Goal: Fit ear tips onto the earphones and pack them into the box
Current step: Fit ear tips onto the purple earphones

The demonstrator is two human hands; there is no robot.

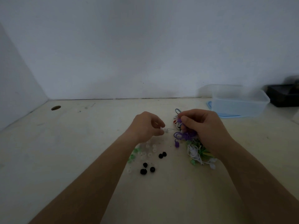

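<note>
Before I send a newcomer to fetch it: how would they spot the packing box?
Follow the table to its far right corner by the wall. The box is the clear plastic tub on a blue lid; the tray beside it is black.

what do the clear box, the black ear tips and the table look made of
Clear box: translucent plastic, smooth; the wall shows through it. Black ear tips: matte, probably silicone or foam; too small to tell. Table: pale, matte, scuffed board, possibly wood or laminate.
</note>
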